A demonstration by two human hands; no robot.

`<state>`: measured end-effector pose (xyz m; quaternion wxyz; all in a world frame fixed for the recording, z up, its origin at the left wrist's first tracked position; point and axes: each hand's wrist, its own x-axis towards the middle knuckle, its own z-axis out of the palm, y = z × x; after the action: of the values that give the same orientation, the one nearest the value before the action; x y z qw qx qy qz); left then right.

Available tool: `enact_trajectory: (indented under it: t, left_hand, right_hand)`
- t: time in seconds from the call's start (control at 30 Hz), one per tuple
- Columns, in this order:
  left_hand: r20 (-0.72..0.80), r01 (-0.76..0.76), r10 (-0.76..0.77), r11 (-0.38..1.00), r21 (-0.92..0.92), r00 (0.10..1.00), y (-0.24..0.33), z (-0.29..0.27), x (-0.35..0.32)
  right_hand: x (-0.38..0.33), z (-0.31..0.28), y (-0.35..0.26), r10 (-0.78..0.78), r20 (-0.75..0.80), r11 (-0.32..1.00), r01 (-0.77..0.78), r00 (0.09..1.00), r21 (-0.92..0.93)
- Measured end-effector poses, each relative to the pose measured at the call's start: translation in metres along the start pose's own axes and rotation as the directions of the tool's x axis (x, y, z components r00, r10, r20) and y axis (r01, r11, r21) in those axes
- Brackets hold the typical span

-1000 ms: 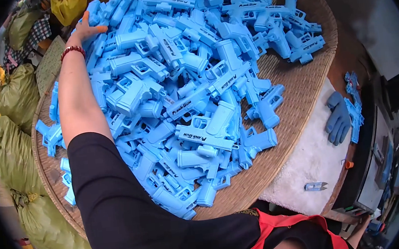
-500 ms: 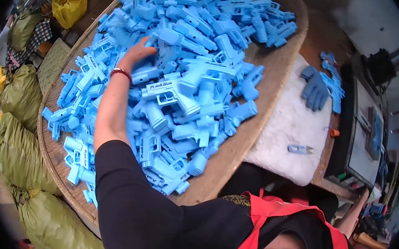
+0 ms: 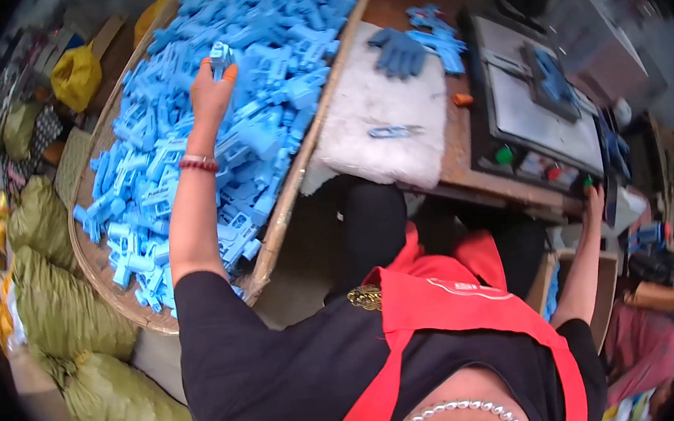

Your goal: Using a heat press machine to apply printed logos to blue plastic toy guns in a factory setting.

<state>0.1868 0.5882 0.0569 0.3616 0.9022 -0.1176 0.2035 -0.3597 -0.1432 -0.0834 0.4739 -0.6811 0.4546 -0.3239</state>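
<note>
My left hand (image 3: 212,97) is closed on a light blue toy gun (image 3: 221,57), lifted just above a heap of similar toy guns (image 3: 264,128). Orange covers sit on its thumb and a fingertip. The heap lies in a large shallow woven tray (image 3: 297,170). Over on the right, my right hand (image 3: 593,204) is at the front corner of a flat machine (image 3: 538,110), beside a green button (image 3: 587,181). Its fingers are too small and partly hidden to tell their pose. On the machine's bed, a blue piece (image 3: 553,76) rests in a dark holder.
A white cloth pad (image 3: 347,148) on the wooden table bears a blue-grey glove (image 3: 398,52) and small snips (image 3: 394,131). More blue toy parts (image 3: 438,38) lie behind, near an orange finger cover (image 3: 463,99). Olive sacks (image 3: 71,309) line the left. A cardboard box (image 3: 607,298) stands beneath my right arm.
My left hand has come up out of the heap with a toy gun in its fingers. The view has swung right, bringing the machine and my right hand into sight.
</note>
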Motion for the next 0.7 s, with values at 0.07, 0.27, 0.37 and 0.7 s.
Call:
enact_trajectory:
  t: [0.07,0.27,0.37,0.7]
  left_hand:
    - [0.298,0.21,0.012,0.681,-0.701,0.955,0.078,0.024,-0.019]
    - [0.564,0.633,0.389,-0.066,-0.771,0.728,0.266,0.06,-0.167]
    - [0.605,0.709,0.452,-0.092,-0.699,0.655,0.312,0.083,-0.225]
    - [0.299,-0.309,0.618,0.683,-0.662,0.727,0.327,0.076,-0.298]
  right_hand:
    - [-0.006,-0.033,-0.007,-0.317,0.031,0.887,0.308,0.948,-0.344]
    - [-0.207,0.136,-0.223,-0.552,0.086,0.801,0.498,0.829,0.332]
    - [-0.253,0.17,-0.23,-0.31,0.604,0.551,-0.379,0.735,0.744]
    - [-0.246,0.18,-0.183,-0.113,0.085,0.445,-0.025,0.99,0.895]
